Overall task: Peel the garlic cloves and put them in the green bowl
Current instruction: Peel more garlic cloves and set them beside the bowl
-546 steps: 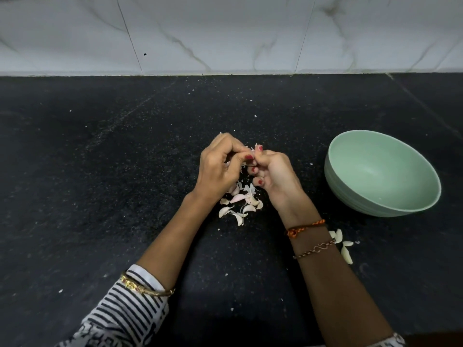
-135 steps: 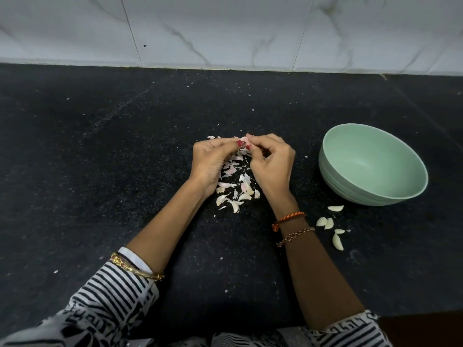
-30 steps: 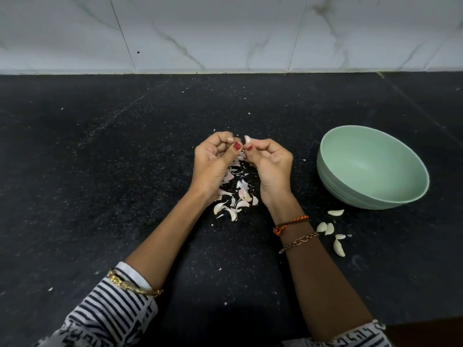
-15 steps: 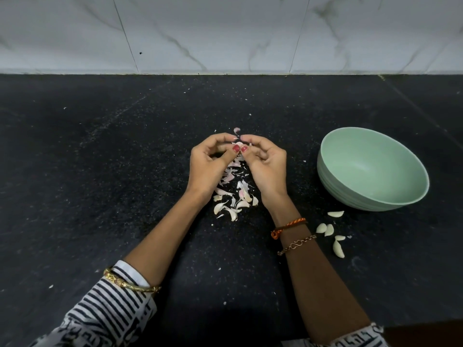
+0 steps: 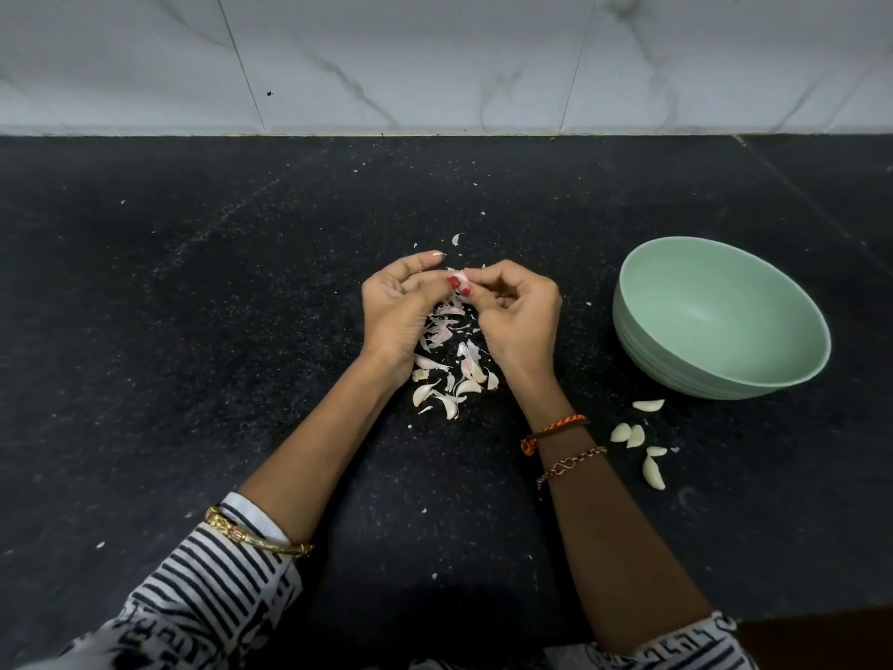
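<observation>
Above a black speckled stone tabletop point(image 5: 193, 331), the person's left hand point(image 5: 396, 314) and right hand point(image 5: 519, 321) meet fingertip to fingertip, and both pinch one small pinkish-white garlic clove point(image 5: 459, 275) between thumbs and curled fingers, so each grip is closed on the clove. The clove is mostly hidden by the red-nailed thumbs; its long axis seems to run roughly left to right between the two hands, but which end points where cannot be told. Beneath the hands lies a scattered heap of papery white and pink garlic skins point(image 5: 452, 369), with one loose flake of skin point(image 5: 456, 239) on the tabletop just beyond the fingertips. To the right, well apart from the hands, stands the round pale green bowl point(image 5: 792, 369), upright with nothing visible inside. Five peeled cream-coloured garlic cloves point(image 5: 638, 442) lie on the tabletop near the bowl's front edge, beside the right forearm, pointing in mixed directions. Compared with half a second ago, the hands sit in nearly the same place over the skins, the pinch has shifted slightly, and the bowl and peeled cloves have not moved. A white marble-veined tiled wall point(image 5: 435, 60) rises behind the tabletop.
</observation>
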`<move>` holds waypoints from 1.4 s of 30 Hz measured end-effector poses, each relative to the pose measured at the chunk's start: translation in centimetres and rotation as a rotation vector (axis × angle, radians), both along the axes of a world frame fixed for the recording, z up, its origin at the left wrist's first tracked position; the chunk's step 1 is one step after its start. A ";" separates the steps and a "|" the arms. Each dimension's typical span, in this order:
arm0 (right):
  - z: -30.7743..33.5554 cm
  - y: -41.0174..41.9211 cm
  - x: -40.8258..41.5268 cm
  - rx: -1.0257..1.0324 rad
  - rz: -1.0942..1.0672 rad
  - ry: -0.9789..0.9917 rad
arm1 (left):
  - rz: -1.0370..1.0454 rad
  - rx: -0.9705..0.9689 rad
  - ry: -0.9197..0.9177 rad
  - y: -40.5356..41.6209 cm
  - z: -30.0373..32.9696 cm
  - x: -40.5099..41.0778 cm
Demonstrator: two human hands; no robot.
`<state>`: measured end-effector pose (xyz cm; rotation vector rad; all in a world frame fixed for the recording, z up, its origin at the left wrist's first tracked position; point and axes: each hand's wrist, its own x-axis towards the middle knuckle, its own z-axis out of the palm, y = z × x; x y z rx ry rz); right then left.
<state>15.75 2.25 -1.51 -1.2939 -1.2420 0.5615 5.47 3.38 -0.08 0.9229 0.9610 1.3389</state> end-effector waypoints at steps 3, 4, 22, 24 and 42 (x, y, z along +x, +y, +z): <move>0.1 0.0 -0.1 -0.003 0.002 -0.005 | 0.018 -0.056 -0.056 -0.3 0.4 0.3; 0.1 -0.1 -0.1 -0.002 0.006 0.010 | 0.013 -0.065 -0.066 -0.4 0.5 0.4; 1.1 0.0 0.1 -0.235 0.054 0.480 | 0.073 0.097 0.193 0.2 -0.2 -0.3; 0.8 -0.1 -0.3 -0.199 0.047 0.362 | 0.068 0.133 0.180 0.0 -0.2 -0.3; -0.1 0.0 -0.1 -0.011 -0.107 -0.127 | 0.002 0.067 0.081 0.2 -0.3 -0.4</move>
